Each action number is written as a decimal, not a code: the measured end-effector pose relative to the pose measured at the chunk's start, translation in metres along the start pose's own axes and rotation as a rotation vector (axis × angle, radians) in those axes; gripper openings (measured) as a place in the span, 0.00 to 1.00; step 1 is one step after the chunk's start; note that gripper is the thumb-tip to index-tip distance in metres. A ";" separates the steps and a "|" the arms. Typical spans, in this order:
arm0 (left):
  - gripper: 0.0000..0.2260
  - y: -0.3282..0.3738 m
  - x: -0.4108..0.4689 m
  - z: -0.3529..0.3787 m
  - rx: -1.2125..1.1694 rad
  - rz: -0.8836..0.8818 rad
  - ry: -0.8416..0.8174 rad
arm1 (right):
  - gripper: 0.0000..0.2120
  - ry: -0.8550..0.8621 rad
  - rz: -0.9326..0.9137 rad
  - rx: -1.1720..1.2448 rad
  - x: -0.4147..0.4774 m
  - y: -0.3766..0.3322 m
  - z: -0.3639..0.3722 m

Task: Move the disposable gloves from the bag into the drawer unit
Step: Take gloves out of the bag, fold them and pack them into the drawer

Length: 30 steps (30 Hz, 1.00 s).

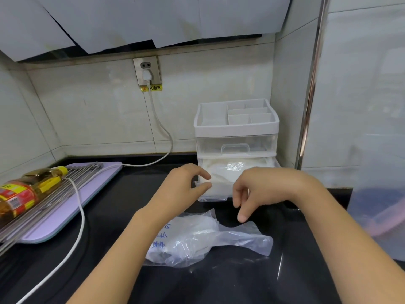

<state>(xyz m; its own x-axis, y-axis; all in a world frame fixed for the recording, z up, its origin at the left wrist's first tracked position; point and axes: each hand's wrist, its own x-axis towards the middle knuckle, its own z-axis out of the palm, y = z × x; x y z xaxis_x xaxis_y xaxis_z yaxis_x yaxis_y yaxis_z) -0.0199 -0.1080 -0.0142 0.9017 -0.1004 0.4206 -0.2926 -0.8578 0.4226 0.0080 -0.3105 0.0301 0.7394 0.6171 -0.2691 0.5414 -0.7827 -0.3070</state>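
Two hands: left hand (pixel 182 187) pinches the open drawer (pixel 217 193), right hand (pixel 258 189) hangs loose, empty.

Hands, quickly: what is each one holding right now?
Left hand: pinches the lower drawer at its front corner.
Right hand: fingers loosely curled, holds nothing.

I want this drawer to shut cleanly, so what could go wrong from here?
1. The gloves are heaped high in the open lower drawer; pushed in, they might catch under the upper drawer.
2. The left hand seems to pinch just one front corner of it, so a push could skew it.
3. The bag on the counter looks as if it holds more gloves, which could be left behind.
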 end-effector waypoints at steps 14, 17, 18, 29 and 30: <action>0.28 0.005 -0.054 0.036 -0.157 -0.013 -0.330 | 0.15 0.115 -0.155 0.059 0.000 0.003 0.047; 0.28 0.015 -0.050 0.036 -0.258 -0.006 -0.154 | 0.19 0.205 -0.203 0.280 -0.012 0.004 0.027; 0.24 0.018 -0.047 0.033 -0.315 -0.028 -0.100 | 0.19 0.224 -0.213 0.323 -0.014 0.006 0.022; 0.08 0.030 0.001 -0.019 -0.738 -0.167 -0.077 | 0.22 0.323 -0.219 0.473 -0.014 0.039 -0.025; 0.09 0.030 0.009 -0.022 -0.723 -0.181 -0.066 | 0.25 0.336 -0.217 0.487 -0.012 0.042 -0.028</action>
<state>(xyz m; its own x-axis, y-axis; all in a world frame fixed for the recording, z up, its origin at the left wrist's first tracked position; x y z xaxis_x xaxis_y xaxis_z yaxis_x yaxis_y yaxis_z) -0.0282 -0.1236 0.0203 0.9662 -0.0392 0.2548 -0.2537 -0.3206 0.9126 0.0331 -0.3527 0.0460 0.7610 0.6369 0.1231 0.5077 -0.4667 -0.7242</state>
